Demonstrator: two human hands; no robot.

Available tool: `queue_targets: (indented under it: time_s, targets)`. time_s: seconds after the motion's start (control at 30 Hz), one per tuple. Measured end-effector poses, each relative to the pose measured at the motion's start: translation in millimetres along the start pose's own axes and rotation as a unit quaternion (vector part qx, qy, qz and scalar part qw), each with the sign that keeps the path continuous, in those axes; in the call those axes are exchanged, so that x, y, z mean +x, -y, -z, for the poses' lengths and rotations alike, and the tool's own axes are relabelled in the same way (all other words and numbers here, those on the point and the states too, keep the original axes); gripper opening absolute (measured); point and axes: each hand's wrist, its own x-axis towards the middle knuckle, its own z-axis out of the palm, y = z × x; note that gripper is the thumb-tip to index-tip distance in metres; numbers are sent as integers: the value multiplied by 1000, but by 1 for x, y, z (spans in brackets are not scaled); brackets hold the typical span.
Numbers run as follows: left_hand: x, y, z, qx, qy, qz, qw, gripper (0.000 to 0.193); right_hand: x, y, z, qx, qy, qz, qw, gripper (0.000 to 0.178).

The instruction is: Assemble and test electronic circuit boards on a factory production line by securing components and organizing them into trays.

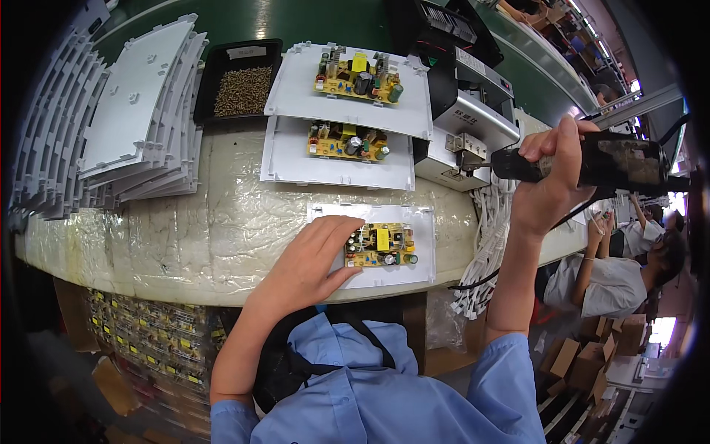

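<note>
**Right hand [555,159] gripping driver [625,159], left hand [310,248] at near circuit board [382,239]**

Biggest first: long pale bench [163,237], top under shiny wrinkled film, green surface [325,24] along its far side. Co-worker [617,285] in a light top off to the right.

Left end of bench: two stacks of white panels, leftmost stack [55,133] fanned, inner stack [129,96] leaning beside it. Black-and-silver machine [473,115] at the right. Bundle of white cables [492,226] hangs over the near edge below it.

Mid-bench: far panel [285,85] overlaps middle panel [281,163], each carrying a yellowish circuit board. Near panel [423,259] lies apart from those, close to the person, with the near board on it, right of centre.

Black bin [202,96] between inner stack and far panel, part filled with small brass-coloured screws [242,90].

Driver: black body, fist closed round it, held level, bit pointing left at the machine's front block. Can't tell if the bit touches.

Left hand: palm down over the near panel, fingers and thumb spread around the near board's left end. Can't tell if it's gripping or just resting.
</note>
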Motion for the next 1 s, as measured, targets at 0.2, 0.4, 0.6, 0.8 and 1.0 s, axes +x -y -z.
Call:
queue_targets:
  time_s: [0.2, 0.4, 0.6, 0.8, 1.0]
  targets:
    - [-3, -1, 0, 23, 10, -20, 999, 62, -36, 30, -12, 96, 40, -89, 991, 11]
    - [-4, 1, -1, 5, 21, -7, 1000, 67, -67, 33, -35, 51, 133, -187, 972, 25]
    - [-2, 0, 1, 7, 32, -6, 999, 68, -71, 25, -32, 75, 175, -173, 966, 26]
    - [-3, 2, 1, 5, 35, -9, 999, 68, -69, 23, -19, 113, 211, -179, 954, 36]
    - [-1, 3, 2, 5, 47, -10, 999, 69, -74, 21, -23, 120, 187, -121, 967, 24]
